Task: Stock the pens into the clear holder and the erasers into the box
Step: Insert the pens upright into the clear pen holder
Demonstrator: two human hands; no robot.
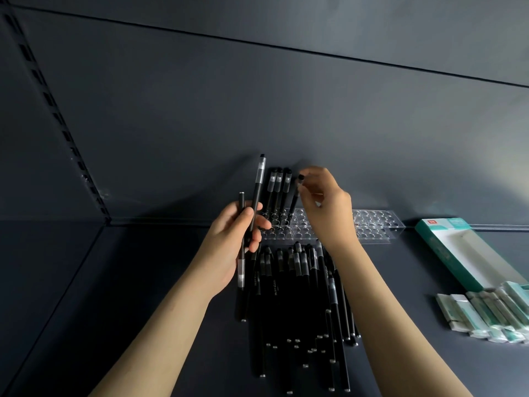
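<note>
Between your left hand (pixel 237 233) and right hand (pixel 323 202), standing pens (pixel 279 187) crowd the clear holder (pixel 378 229); beyond your right hand its holes lie free. Loose pens (pixel 300 296) cover the shelf (pixel 143 282) under both wrists.

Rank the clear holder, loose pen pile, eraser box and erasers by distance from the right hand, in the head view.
1. Clear holder, directly under the right hand.
2. Loose pen pile, below the wrist.
3. Eraser box, to the right.
4. Erasers, far right, front.
</note>
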